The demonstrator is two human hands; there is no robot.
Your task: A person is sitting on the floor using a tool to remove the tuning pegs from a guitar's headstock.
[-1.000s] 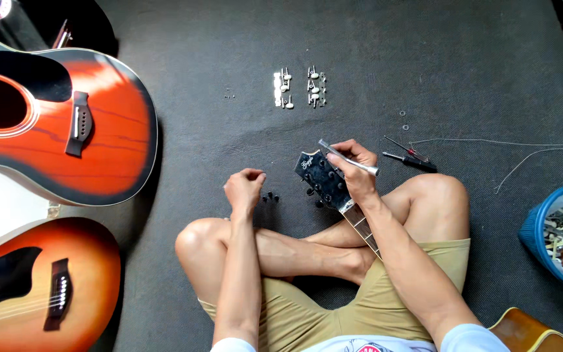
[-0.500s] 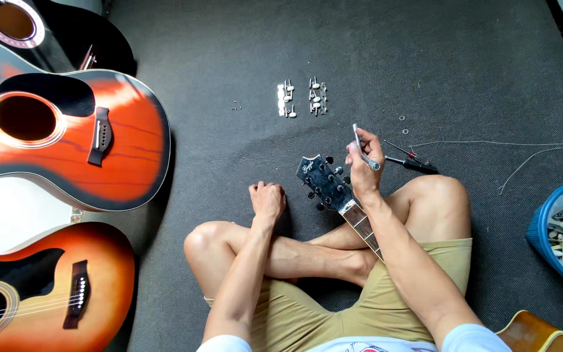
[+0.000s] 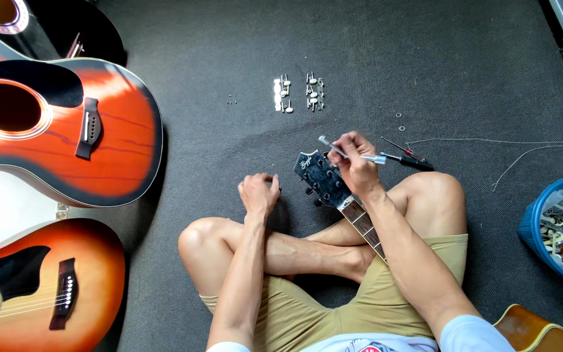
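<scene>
Just above the crossed legs, the right hand grips a slim silver tool over the dark headstock, whose neck runs back across the lap, seemingly so the head stays steady and within reach; the left hand rests curled on the floor just left of the headstock, and whether it pinches anything cannot be told. Beyond the hands, two rows of tuning machines lie on the dark grey carpet, a screwdriver just right of the right hand, sunburst guitars well left, a blue bin far right
</scene>
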